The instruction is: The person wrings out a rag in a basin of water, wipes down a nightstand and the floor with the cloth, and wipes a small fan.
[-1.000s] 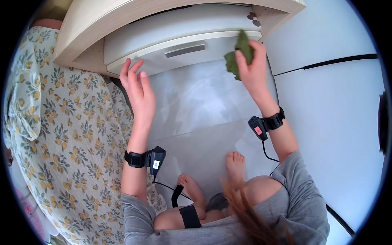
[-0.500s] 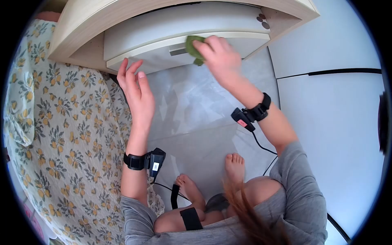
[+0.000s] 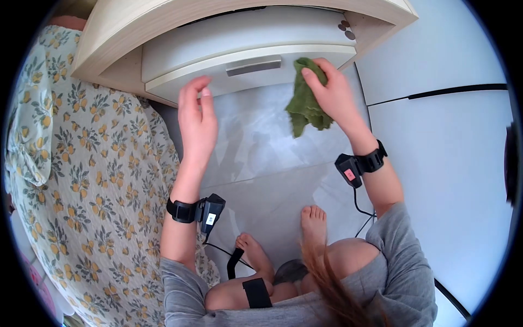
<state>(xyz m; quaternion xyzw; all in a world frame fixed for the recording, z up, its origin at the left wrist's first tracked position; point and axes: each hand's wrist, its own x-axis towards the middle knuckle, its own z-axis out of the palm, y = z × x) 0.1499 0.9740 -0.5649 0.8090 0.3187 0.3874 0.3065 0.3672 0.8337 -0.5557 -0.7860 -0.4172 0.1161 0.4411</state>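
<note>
A crumpled green cloth [image 3: 306, 106] hangs from my right hand [image 3: 333, 92], pinched between thumb and fingers. That hand is in front of the right part of a white drawer front [image 3: 201, 73]. A grey metal handle [image 3: 253, 65] sits at the middle of the drawer front. My left hand [image 3: 197, 120] is raised near the drawer's left part, fingers loosely bent and apart, holding nothing. Whether its fingertips touch the drawer front I cannot tell.
The drawer belongs to a pale wood cabinet [image 3: 109, 46]. To the left, a lemon-patterned fabric [image 3: 92, 158] covers a bed-like surface. White panels [image 3: 441, 147] with dark slots stand on the right. Grey tiles [image 3: 256, 152] form the floor, where my bare feet rest.
My right hand has moved right and down, away from the handle, and the cloth now hangs down more unfolded. My left hand has shifted slightly right, with its fingers more bent.
</note>
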